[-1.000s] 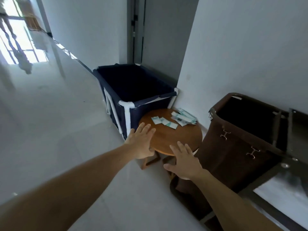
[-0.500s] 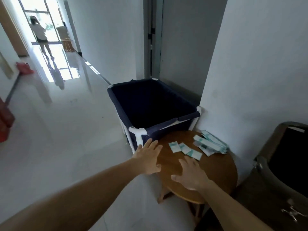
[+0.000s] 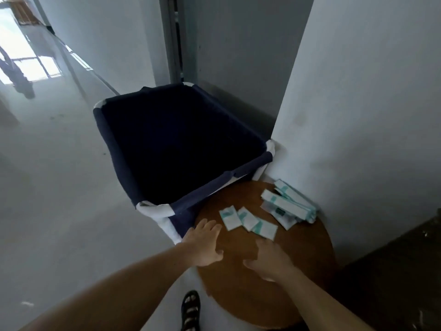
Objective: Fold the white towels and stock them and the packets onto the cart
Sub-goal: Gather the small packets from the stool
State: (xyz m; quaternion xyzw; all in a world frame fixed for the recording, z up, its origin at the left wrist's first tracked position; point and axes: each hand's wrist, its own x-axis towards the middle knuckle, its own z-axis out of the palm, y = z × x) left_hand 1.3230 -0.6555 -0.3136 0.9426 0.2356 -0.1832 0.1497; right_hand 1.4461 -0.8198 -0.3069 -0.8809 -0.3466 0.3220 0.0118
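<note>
My left hand [image 3: 205,244] and right hand [image 3: 269,261] reach across the table [image 3: 238,297], fingers straight, holding nothing. I'd best gather the packets [image 3: 248,219] into one stack.

Round wooden table [image 3: 238,295]: directly under the left hand [image 3: 202,244] and right hand [image 3: 272,261], brown top.

Navy fabric bin [image 3: 112,149] on a white frame: just beyond the left hand, against the table's far-left edge. Interior dark; contents cannot be told.

White wall [image 3: 370,91]: beyond and right of the right hand, with the table set close against it.

Grey door frame [image 3: 171,39]: well beyond the bin.

Glossy pale floor [image 3: 59,187]: left of the left hand, reflecting window light at its far end.

Foot in a dark sandal [image 3: 190,311]: on the floor, nearer than the left hand.
</note>
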